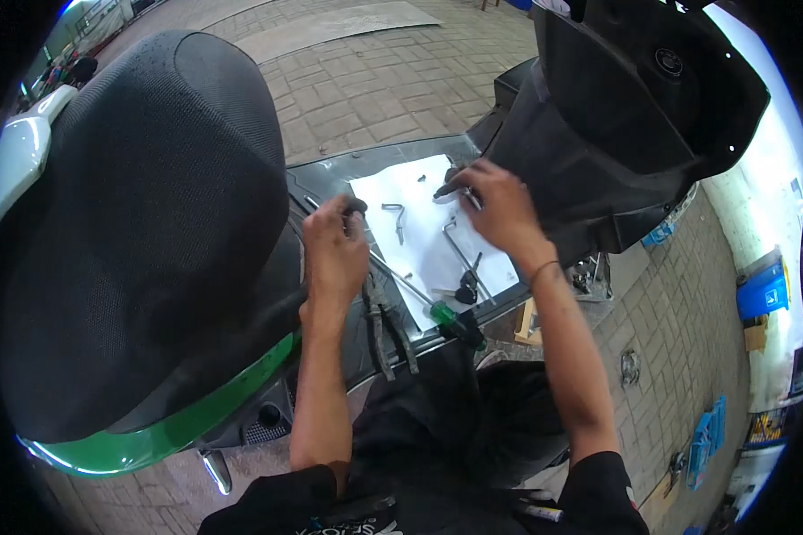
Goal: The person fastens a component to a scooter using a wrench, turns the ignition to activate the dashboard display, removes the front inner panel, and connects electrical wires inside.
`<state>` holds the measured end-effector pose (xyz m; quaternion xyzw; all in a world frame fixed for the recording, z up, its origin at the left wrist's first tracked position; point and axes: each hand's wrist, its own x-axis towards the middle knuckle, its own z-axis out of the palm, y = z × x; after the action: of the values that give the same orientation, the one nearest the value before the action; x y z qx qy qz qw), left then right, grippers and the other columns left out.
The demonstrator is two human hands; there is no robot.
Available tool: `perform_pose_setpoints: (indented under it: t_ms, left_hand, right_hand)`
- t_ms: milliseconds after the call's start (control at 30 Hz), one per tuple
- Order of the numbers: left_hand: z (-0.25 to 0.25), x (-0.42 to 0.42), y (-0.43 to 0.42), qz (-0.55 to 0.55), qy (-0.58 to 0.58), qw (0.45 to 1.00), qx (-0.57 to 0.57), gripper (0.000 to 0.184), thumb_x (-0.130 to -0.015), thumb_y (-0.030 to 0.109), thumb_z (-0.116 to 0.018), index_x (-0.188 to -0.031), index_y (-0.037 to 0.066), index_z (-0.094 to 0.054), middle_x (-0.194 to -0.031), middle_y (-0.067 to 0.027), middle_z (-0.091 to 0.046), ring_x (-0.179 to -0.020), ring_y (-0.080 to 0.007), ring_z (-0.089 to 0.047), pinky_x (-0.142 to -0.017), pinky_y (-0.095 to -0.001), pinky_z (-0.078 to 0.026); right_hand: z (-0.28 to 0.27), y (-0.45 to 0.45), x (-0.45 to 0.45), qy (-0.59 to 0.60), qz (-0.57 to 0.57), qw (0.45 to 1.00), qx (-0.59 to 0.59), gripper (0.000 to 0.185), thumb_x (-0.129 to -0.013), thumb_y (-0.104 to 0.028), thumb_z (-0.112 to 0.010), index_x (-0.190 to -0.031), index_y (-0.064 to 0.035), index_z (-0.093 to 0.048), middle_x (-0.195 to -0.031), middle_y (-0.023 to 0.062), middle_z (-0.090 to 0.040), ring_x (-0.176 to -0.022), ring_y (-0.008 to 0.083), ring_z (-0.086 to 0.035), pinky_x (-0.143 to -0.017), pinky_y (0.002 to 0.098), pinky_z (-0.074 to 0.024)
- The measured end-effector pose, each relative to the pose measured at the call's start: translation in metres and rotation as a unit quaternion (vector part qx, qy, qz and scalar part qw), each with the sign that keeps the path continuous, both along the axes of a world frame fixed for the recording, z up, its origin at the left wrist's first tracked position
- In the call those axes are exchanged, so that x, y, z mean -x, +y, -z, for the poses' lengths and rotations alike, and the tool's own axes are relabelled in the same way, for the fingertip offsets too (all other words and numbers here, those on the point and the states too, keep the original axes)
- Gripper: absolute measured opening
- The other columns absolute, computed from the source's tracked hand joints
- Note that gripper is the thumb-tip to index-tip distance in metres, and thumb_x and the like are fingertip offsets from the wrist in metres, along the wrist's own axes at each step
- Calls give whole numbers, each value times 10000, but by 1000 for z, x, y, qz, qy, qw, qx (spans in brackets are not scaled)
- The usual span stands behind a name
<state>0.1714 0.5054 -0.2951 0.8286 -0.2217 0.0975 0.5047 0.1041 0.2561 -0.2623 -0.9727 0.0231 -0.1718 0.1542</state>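
Observation:
My left hand [335,239] is over the left edge of a white paper sheet [384,183], its fingers curled together. Whatever is between those fingertips cannot be made out. Above the sheet's upper right part, my right hand [501,209] has its index finger stretched toward the paper, apart from the thumb. Two bent metal rods, a shorter one [400,223] and a longer hex key [459,250], lie on the sheet. A key with a black head [467,287] rests near the longer one. Across the paper's lower left lies a screwdriver with a green and black handle [455,323].
Pliers [385,334] lie left of the screwdriver on the scooter's footboard [330,171]. The black seat [152,223] rises at left, the black front panel [589,134] at right. A metal tray of parts [591,276] and a blue case [707,441] are on the brick floor.

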Motion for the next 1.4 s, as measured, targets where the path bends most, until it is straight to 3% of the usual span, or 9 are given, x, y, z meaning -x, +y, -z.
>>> perform_pose_setpoints:
  t_ms: [200, 467, 700, 900, 1033, 1233, 1267, 1333, 1400]
  left_hand:
    - [-20, -4, 8, -29, 32, 996, 74, 140, -953, 59, -649, -992, -39, -740, -888, -155, -758, -819, -244, -722, -768, -362, -546]
    - [-21, -6, 1, 15, 15, 994, 105, 138, -952, 87, -688, -1002, -32, -738, -883, -129, -754, -791, -213, -714, -740, -356, -555]
    - [-24, 10, -21, 90, 35, 987, 131, 160, -981, 109, -690, -1031, -31, -749, -901, -122, -759, -795, -183, -725, -748, -327, -574]
    - [-85, 30, -94, 325, 122, 859, 378, 433, -1042, 277, -704, -1326, -47, -660, -1166, -124, -749, -1020, -161, -699, -891, -319, -559]
    - [-155, 18, -145, 265, -4, 902, 340, 355, -1044, 243, -667, -1194, -77, -701, -948, -211, -744, -904, -233, -737, -772, -355, -543]
    - [-206, -29, -200, 224, -57, 928, 291, 289, -1021, 198, -638, -1019, -75, -734, -841, -308, -695, -759, -457, -687, -708, -467, -522]
    - [-209, -39, -208, 221, -69, 929, 288, 289, -1021, 198, -638, -1019, -75, -734, -841, -308, -695, -759, -457, -687, -708, -467, -522]
    - [-209, -48, -220, 205, -136, 942, 230, 393, -1051, 279, -619, -1109, -93, -733, -777, -206, -701, -718, -230, -645, -722, -392, -521]
    - [-209, -51, -227, 204, -144, 942, 225, 382, -1048, 273, -618, -1103, -86, -737, -789, -222, -702, -721, -245, -651, -728, -398, -521]
  right_hand:
    - [77, 55, -46, 72, 73, 993, -66, 387, -902, -378, -772, -1088, -39, -753, -1075, 185, -725, -1014, 385, -721, -899, 497, -579]
    - [65, 75, -58, 134, 111, 984, -44, 211, -929, -207, -721, -1043, -31, -700, -1058, 231, -727, -1033, 434, -712, -912, 539, -562]
    - [-47, 49, 14, -202, 101, 962, -153, 212, -883, -93, -798, -940, 35, -638, -893, 225, -709, -788, 396, -711, -711, 448, -550]
    - [-81, 39, 32, -366, 23, 930, -20, 286, -804, 37, -812, -1038, -8, -653, -1120, 162, -683, -976, 361, -723, -797, 404, -586]
    - [-114, 12, 11, -468, 41, 879, 84, 349, -730, 52, -786, -1059, -15, -690, -1120, 164, -686, -1036, 368, -702, -849, 420, -583]
    - [-148, -25, -31, -488, 54, 852, -183, 193, -839, 54, -729, -1030, 53, -761, -1097, 171, -707, -987, 309, -734, -859, 382, -583]
    - [-148, -31, -41, -496, 47, 847, -187, 193, -839, 54, -729, -1030, 53, -761, -1097, 171, -707, -987, 309, -734, -859, 382, -583]
    - [-146, -38, -55, -502, 38, 801, -324, 195, -887, 50, -697, -1067, 93, -760, -1068, 161, -737, -1002, 246, -732, -886, 355, -571]
    - [-144, -42, -66, -514, 41, 778, -358, 201, -890, 52, -688, -1072, 97, -762, -1067, 162, -748, -1002, 230, -727, -899, 347, -564]
